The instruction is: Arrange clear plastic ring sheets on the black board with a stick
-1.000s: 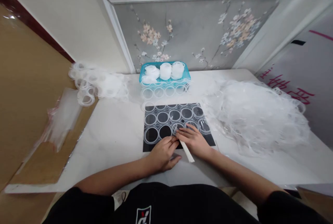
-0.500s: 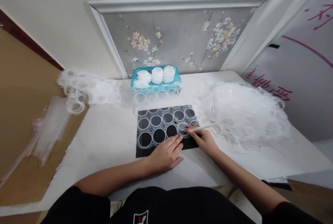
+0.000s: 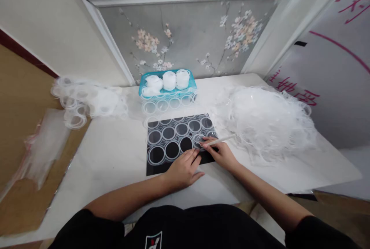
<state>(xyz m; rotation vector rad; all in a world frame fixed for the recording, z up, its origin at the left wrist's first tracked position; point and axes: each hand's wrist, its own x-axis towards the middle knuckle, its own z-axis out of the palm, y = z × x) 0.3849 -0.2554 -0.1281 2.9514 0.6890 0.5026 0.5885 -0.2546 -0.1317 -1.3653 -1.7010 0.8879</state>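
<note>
Head view: the left hand [image 3: 185, 168] lies open on the ring sheet [image 3: 175, 142], likely steadying it over the black mat [image 3: 157, 169] on the surface [image 3: 115, 152]; the right hand [image 3: 222, 152] has its grip pinched around a pale stick [image 3: 224, 140]. A second ago the stick pointed bodyward; now it points toward the plastic heap [image 3: 271, 121].

Near the front edge of the tabletop [image 3: 115, 148], the left hand [image 3: 185, 169] lies flat, reaching onto a black mat [image 3: 157, 170] overlaid with a clear ringed sheet [image 3: 156, 137], while the right hand [image 3: 220, 153] pinches a slim white stick [image 3: 222, 140] just above it. By the back edge sits a turquoise tray [image 3: 193, 83] of white stacks [image 3: 169, 81], with a large plastic heap [image 3: 268, 121] toward the right edge and a smaller ringed pile [image 3: 100, 100] at the back left corner.
</note>
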